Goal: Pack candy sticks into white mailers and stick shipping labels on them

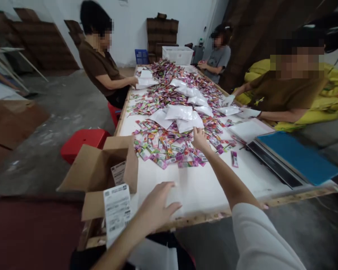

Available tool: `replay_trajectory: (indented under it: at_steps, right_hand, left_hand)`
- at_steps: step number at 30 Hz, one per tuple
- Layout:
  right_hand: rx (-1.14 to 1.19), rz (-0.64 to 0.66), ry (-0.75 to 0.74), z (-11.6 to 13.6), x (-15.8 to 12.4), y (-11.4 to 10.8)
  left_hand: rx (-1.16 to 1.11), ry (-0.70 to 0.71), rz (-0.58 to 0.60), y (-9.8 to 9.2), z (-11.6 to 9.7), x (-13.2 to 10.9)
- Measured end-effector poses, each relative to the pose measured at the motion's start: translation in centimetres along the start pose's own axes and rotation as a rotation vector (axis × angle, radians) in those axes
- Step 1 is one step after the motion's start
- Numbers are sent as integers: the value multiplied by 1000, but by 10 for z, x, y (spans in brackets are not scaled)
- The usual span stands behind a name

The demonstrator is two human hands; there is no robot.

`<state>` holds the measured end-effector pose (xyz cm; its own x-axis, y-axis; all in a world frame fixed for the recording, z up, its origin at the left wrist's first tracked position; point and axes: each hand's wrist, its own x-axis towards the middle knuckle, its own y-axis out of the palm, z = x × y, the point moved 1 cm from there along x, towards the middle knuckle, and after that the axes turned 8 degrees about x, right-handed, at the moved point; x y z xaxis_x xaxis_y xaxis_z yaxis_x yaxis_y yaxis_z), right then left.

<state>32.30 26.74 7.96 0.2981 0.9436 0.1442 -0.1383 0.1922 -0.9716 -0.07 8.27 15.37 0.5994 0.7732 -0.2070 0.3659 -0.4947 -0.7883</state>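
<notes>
My right hand (201, 139) reaches over the pile of small colourful sachets (169, 148). Its fingers are closed at the near edge of a puffy white pouch (189, 122), which lies on the sachets against other white pouches (179, 111). The fingertips are partly hidden. Nearer to me, my left hand (159, 200) is held above the table's front edge with nothing in it, thumb and fingers apart. Left of that hand, a white printed label sheet (116, 210) stands by an open cardboard box (87, 168).
The white table (214, 191) has a wooden rim. A blue-topped flat device (295, 153) sits at its right, beside white pouches or sheets. Three people work around it; one gloved hand (228, 100) is at the right. A red stool (86, 140) stands left. A white crate (177, 55) is at the far end.
</notes>
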Motion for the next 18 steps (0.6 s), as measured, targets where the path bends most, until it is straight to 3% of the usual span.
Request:
replay_trajectory:
  at_steps: [3,5,7,10,14,18]
  right_hand:
    - [-107,-37,-64,-1,35,15]
    - [-132,-24,-88,0,67,16]
    - [-106,11,-118,1,96,15]
    - [-46,69,-195,-1,126,13]
    - [-42,67,-211,6,148,4]
    - [-47,-6,-264,25,134,-34]
  left_hand:
    - [153,-189,70,48,-14,105]
    - [230,-340,5,68,-3,162]
    - [296,-394,-83,81,16,200]
    - [408,-370,-149,97,43,226]
    - [478,-372,-136,109,56,232]
    - [454,-375,-94,109,54,232]
